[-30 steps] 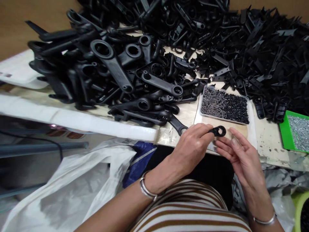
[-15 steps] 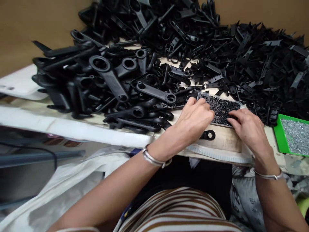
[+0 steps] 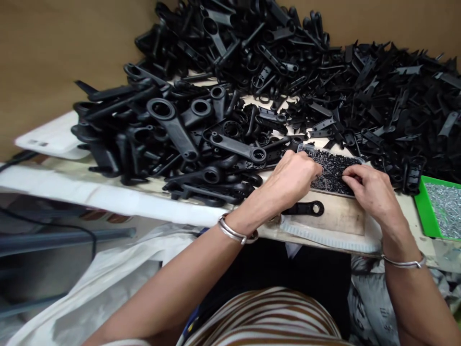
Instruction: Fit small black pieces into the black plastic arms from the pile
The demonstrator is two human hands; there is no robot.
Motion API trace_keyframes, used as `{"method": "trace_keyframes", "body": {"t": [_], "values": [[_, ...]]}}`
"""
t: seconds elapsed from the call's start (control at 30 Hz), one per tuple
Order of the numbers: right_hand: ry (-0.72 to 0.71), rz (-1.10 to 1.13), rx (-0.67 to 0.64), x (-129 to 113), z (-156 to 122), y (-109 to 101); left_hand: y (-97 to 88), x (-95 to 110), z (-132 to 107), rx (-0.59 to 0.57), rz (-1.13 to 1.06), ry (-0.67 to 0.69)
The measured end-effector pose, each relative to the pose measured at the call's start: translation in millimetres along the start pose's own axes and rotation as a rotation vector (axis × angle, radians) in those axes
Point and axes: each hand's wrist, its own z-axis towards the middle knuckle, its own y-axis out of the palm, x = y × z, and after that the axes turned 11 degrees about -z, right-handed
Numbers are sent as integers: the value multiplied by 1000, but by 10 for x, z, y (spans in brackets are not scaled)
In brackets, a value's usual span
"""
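A shallow clear tray [image 3: 333, 193] holds a heap of tiny black parts [image 3: 329, 166]. Over its left side my left hand [image 3: 297, 175] is closed, its fingertips down at the parts; what they pinch is hidden. At the tray's right side my right hand [image 3: 372, 187] has thumb and forefinger pressed together among the black bits, and anything between them is too small to name. In front of the tray lies one black plastic arm with a ring end [image 3: 306, 208], on a bare wooden board [image 3: 342, 216], partly beneath my left wrist.
Large black plastic arms with ring ends [image 3: 173, 125] are piled at the left and back. Thinner black plastic pieces [image 3: 389, 91] heap up at the right. A green tray [image 3: 425, 206] of small silvery metal pieces [image 3: 444, 204] stands far right. A white flat box [image 3: 54, 137] sits far left.
The camera view has shifted, so the scene sits slightly lower and further right. Both hands stay at the tray; my right thumb and forefinger have drawn closer together.
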Motion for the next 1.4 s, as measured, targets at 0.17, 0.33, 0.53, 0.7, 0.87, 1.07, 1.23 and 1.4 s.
{"method": "trace_keyframes", "body": {"t": [0.17, 0.33, 0.53, 0.7, 0.87, 1.07, 1.23, 1.4], "values": [[155, 553, 63, -33, -123, -28, -35, 106, -73, 158, -452, -130], [321, 1098, 15, -293, -334, -66, 47, 189, -181, 204, -1054, -347], [385, 1442, 16, -535, -462, -41, 116, 312, -289, 222, -1421, -438], [425, 1461, 39, -568, -529, -40, 135, 364, -340, 283, -1485, -454], [430, 1467, 11, -557, -592, -18, 167, 404, -362, 280, -1519, -453], [431, 1299, 100, -581, -659, -2, 200, 430, -385, 263, -1489, -475], [378, 1084, 190, -632, -698, -47, 214, 431, -396, 244, -1479, -463], [351, 955, 196, -651, -713, -96, 208, 446, -407, 186, -1442, -440]]}}
